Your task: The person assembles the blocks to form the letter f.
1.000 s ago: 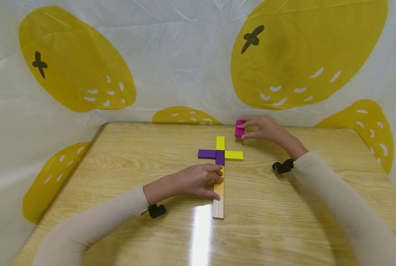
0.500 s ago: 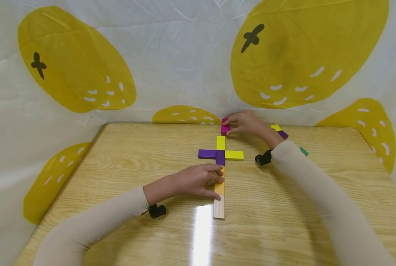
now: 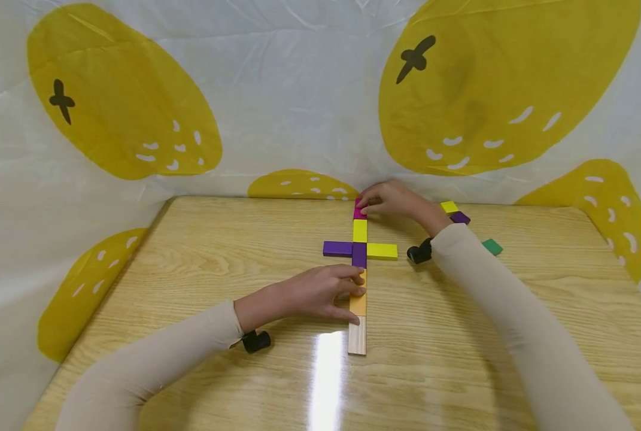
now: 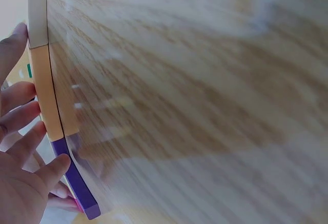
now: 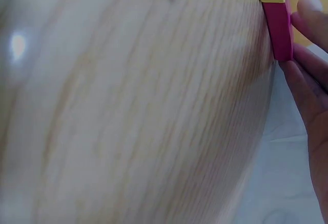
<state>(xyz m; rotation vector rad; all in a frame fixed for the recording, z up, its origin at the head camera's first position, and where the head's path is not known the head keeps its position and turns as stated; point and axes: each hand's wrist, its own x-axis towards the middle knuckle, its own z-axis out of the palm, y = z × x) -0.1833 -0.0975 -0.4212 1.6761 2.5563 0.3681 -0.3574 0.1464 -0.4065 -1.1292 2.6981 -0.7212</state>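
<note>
Wooden blocks lie flat in a cross on the table in the head view. Its upright line runs from a plain wood block (image 3: 357, 340) through orange (image 3: 358, 306), purple (image 3: 359, 255) and yellow (image 3: 360, 230) to a magenta block (image 3: 360, 213) at the far end. A purple block (image 3: 337, 248) and a yellow block (image 3: 382, 251) form its arms. My left hand (image 3: 320, 292) rests along the line, fingertips on the orange part and thumb at the plain wood block. My right hand (image 3: 394, 200) pinches the magenta block (image 5: 278, 32), which touches the yellow one.
Behind my right wrist lie a loose yellow block (image 3: 449, 207), a purple block (image 3: 460, 218) and a green block (image 3: 492, 246). A white curtain (image 3: 298, 108) with yellow lemon shapes hangs right at the table's back edge.
My right hand has carried the magenta block left and set it down against the far end of the yellow block. Loose blocks behind that arm have come into view. My left hand stays put.
</note>
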